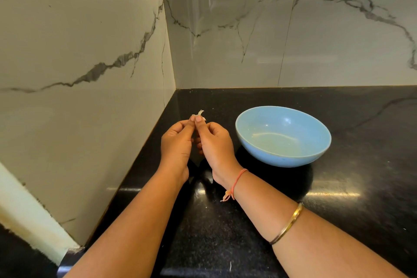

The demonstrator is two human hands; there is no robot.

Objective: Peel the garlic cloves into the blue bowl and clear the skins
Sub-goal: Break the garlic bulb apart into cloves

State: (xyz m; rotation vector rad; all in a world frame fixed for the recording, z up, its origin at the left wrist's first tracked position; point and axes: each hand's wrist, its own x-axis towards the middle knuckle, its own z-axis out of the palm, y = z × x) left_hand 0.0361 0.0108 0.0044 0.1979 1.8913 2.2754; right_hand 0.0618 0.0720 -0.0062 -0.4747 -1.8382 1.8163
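Fingers [198, 124] of left hand [177, 144] and right hand [216, 144] pinching garlic clove [200, 114], peeling it; holding it near blue bowl [283, 156], probably for quick drop.

Illumination is moderate and even. The glossy black speckled stone desk [352, 133] carries bright glare streaks across its near half. The round light-blue ceramic bowl [282, 156] shows small highlights and casts a soft shadow. Wide-angle distortion bends the grey-veined marble wall panels [79, 40] toward the edges. Focus is sharp.

No writing, label, brand or number can be read: the blue bowl [273, 157], the black counter [365, 165] and the marbled wall tiles [327, 56] seem bare of print at this distance.
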